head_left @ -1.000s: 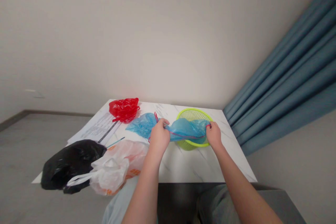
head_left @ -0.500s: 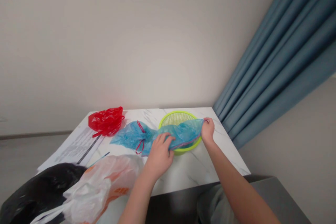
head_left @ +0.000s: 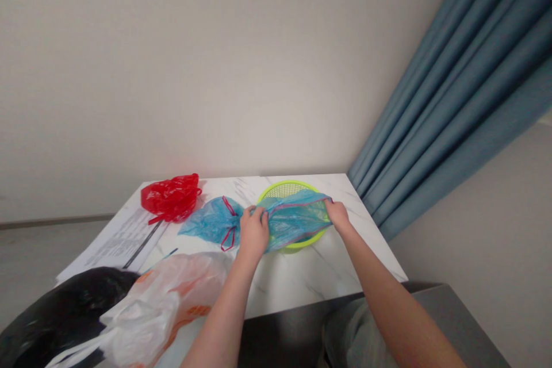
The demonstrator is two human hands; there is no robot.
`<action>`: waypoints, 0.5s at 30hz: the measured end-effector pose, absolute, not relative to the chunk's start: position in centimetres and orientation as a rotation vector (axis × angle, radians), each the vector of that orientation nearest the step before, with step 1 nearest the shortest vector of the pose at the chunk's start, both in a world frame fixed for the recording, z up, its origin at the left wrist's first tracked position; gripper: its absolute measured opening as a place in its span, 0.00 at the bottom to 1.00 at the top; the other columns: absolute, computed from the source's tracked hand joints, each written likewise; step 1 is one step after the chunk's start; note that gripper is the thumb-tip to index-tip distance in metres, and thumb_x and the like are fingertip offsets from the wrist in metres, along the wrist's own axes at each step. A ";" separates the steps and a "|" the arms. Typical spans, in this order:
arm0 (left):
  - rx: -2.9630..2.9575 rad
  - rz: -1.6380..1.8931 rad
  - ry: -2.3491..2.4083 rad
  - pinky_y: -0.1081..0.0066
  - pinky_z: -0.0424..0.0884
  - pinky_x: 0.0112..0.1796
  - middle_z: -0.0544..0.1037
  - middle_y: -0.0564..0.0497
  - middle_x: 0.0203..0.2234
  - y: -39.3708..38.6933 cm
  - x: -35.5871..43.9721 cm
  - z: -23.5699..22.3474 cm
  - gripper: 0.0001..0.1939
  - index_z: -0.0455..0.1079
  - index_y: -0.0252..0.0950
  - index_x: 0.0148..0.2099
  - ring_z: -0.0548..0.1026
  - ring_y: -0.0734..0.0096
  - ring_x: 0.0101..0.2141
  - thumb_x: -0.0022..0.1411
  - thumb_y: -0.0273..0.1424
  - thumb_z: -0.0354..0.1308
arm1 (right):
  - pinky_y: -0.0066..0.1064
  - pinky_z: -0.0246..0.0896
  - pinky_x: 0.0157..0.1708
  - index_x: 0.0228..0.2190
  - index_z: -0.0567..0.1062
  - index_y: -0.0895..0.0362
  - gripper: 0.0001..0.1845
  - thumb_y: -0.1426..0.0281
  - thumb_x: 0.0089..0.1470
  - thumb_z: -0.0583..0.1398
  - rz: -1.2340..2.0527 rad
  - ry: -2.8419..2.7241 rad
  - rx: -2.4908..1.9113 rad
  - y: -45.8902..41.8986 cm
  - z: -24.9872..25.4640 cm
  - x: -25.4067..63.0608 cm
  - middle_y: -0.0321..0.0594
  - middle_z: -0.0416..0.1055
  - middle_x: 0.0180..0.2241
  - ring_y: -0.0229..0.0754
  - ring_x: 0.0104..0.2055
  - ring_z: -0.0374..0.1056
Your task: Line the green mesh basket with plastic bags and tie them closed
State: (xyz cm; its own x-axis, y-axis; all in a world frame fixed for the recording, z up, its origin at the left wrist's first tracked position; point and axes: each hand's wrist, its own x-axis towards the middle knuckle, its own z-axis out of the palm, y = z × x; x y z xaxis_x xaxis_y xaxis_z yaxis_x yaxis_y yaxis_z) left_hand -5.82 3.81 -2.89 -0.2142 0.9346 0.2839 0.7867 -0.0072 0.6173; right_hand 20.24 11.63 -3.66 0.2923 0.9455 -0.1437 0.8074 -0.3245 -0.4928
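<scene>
A translucent blue plastic bag (head_left: 297, 219) with a reddish edge is stretched across a lime-green mesh basket (head_left: 285, 188). At the bag's left end my left hand (head_left: 254, 233) is closed around the gathered plastic. The right end is pinched by my right hand (head_left: 337, 214), beyond the basket's right rim. Just left of my left hand lies another bunched blue plastic bag (head_left: 211, 221) with red drawstring loops; whether the two pieces are joined is hidden. The basket stands on a white marble-patterned table, partly covered by the bag.
A crumpled red plastic bag (head_left: 170, 198) sits at the back left beside printed papers (head_left: 116, 241). A white and orange plastic bag (head_left: 172, 299) and a black plastic bag (head_left: 73, 310) fill the front left. A blue curtain (head_left: 422, 109) hangs at the right; a wall stands behind.
My left hand has shifted slightly left and closed on the blue bag. Between my hands the bag is now pulled flatter and tauter. My right hand has come slightly lower and left.
</scene>
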 end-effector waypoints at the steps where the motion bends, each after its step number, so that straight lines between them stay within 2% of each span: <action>1: 1.735 0.999 2.049 0.58 0.66 0.51 0.75 0.37 0.43 4.0 -6.0 -2.9 0.16 0.73 0.33 0.42 0.72 0.53 0.48 0.67 0.32 0.44 | 0.33 0.61 0.32 0.39 0.81 0.68 0.32 0.54 0.61 0.49 0.608 -1.593 -2.255 11.6 -3.8 20.2 0.64 0.78 0.38 0.56 0.41 0.76; 5: 1.480 0.834 2.134 0.63 0.69 0.40 0.79 0.39 0.34 4.0 -6.6 -2.3 0.19 0.71 0.36 0.36 0.77 0.53 0.40 0.67 0.35 0.40 | 0.30 0.60 0.31 0.38 0.81 0.65 0.28 0.53 0.56 0.56 0.631 -1.686 -2.292 11.0 -4.0 20.2 0.60 0.78 0.39 0.54 0.42 0.76; 10: 1.431 0.641 2.172 0.63 0.66 0.35 0.79 0.40 0.29 3.1 -7.8 -1.3 0.21 0.70 0.39 0.26 0.77 0.50 0.36 0.63 0.41 0.42 | 0.28 0.59 0.28 0.40 0.81 0.63 0.24 0.58 0.46 0.64 0.649 -1.972 -2.364 9.8 -3.4 20.8 0.55 0.79 0.40 0.51 0.40 0.75; 13: 1.379 0.530 2.144 0.64 0.65 0.32 0.77 0.41 0.22 3.0 -8.9 -1.1 0.22 0.67 0.40 0.20 0.77 0.50 0.32 0.61 0.42 0.44 | 0.26 0.58 0.26 0.35 0.81 0.60 0.19 0.61 0.42 0.67 0.749 -2.077 -2.243 9.0 -2.7 21.1 0.48 0.79 0.36 0.47 0.36 0.74; 15: 1.335 0.525 2.085 0.66 0.64 0.30 0.74 0.43 0.18 3.0 -9.5 -1.1 0.23 0.65 0.40 0.17 0.76 0.53 0.29 0.60 0.42 0.45 | 0.27 0.58 0.24 0.30 0.81 0.60 0.14 0.63 0.41 0.67 0.850 -2.093 -2.190 8.6 -2.1 21.3 0.45 0.78 0.29 0.44 0.30 0.73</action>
